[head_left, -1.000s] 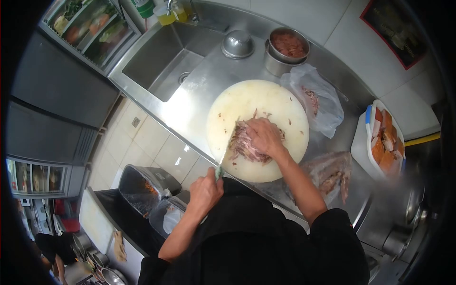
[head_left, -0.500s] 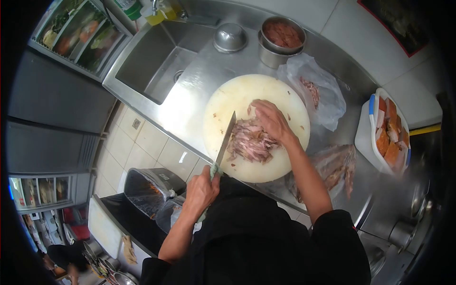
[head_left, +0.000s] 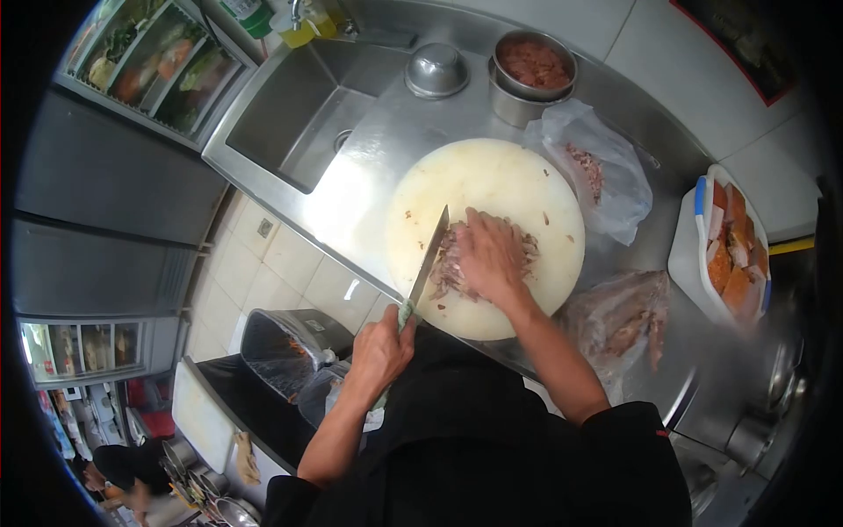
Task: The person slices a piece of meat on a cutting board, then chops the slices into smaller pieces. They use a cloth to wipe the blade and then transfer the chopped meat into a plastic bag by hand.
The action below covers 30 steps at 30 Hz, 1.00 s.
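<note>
Left hand (head_left: 382,345) is closed on the wrapped handle of the knife (head_left: 428,256), blade angled beside the meat strips (head_left: 450,271). Strips are pressed mid-frame under a wide, flat right hand (head_left: 493,256), likely for steadying, on round cutting board (head_left: 483,169).

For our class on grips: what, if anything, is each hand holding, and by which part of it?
The left hand holds the knife by its greenish handle. The right hand rests on the cut meat, with no grip visible.

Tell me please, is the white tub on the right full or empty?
Full: browned meat pieces lie heaped in the white tub, near its rim.
</note>
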Motion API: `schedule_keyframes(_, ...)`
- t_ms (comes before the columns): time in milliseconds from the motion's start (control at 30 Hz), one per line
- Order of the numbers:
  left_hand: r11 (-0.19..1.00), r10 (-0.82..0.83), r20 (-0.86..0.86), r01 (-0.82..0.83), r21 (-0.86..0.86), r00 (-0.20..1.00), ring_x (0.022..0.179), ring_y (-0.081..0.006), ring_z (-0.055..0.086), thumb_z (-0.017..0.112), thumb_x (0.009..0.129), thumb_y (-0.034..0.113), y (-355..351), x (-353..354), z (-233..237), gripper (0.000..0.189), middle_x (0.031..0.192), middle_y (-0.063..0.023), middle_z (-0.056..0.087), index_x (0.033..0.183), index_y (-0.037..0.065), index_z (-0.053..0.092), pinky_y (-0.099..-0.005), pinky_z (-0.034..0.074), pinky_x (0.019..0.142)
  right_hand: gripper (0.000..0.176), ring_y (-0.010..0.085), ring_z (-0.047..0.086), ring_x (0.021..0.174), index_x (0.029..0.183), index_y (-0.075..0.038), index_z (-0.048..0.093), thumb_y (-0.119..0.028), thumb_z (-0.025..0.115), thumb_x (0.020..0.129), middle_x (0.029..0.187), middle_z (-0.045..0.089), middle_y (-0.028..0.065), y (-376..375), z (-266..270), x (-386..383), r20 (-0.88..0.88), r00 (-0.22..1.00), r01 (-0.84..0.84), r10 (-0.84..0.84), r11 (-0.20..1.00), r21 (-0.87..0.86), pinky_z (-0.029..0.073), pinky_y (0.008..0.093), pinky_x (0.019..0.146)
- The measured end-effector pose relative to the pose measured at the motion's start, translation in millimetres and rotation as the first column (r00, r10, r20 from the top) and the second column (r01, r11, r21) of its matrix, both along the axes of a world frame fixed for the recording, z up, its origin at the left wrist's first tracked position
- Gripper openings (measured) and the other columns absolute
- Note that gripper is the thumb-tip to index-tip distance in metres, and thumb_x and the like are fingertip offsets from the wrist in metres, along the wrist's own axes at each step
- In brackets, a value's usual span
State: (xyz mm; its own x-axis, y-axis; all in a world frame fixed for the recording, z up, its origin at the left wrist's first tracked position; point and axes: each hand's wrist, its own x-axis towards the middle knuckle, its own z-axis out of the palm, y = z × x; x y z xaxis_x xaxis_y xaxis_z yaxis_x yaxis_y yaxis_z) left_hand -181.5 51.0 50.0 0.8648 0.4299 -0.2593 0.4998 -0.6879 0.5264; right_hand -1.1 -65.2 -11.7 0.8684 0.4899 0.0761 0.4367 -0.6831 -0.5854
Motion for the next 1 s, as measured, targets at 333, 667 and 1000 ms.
schedule_keyframes(333, 0.995, 0.053, 0.011, -0.051, -0.085, 0.999, 0.074, -0.0567, 0.059, 0.057, 0.098, 0.025, 9.2, 34.1, 19.0, 0.031, 0.071, -0.0363, 0.059, 0.091, -0.005, 0.057, -0.0619, 0.045, 0.069, 0.034, 0.0366, 0.047, 0.121, 0.115, -0.005, 0.069, -0.025, 0.062, 0.088, 0.121, 0.062, 0.0122, 1.8, -33.2, -17.9, 0.388, 0.920, 0.066, -0.051, 0.997, -0.027, 0.029, 0.0608, 0.108)
schedule_keyframes(667, 1.000, -0.015, -0.085, 0.015, -0.004, 0.996, 0.074, -0.0566, 0.060, 0.055, 0.097, 0.022, -4.1, 55.3, 36.3, 0.029, 0.070, -0.0365, 0.059, 0.088, -0.005, 0.056, -0.0616, 0.048, 0.070, 0.024, 0.0332, 0.051, 0.116, 0.099, -0.007, 0.076, -0.024, 0.068, 0.084, 0.110, 0.067, 0.0085, 3.7, -34.2, -11.6, 0.400, 0.909, 0.093, -0.116, 0.993, 0.077, 0.032, 0.0581, 0.106)
schedule_keyframes(1000, 0.999, 0.029, 0.047, -0.030, 0.018, 0.998, 0.066, -0.0517, 0.063, 0.059, 0.094, 0.018, -15.1, 84.1, -26.5, 0.022, 0.066, -0.0337, 0.060, 0.091, -0.004, 0.056, -0.0573, 0.051, 0.059, 0.021, 0.0328, 0.053, 0.112, 0.093, -0.005, 0.076, -0.018, 0.069, 0.078, 0.100, 0.067, 0.0078, 1.5, -34.2, -11.4, 0.326, 0.943, 0.038, -0.074, 0.993, 0.115, 0.032, 0.0568, 0.107)
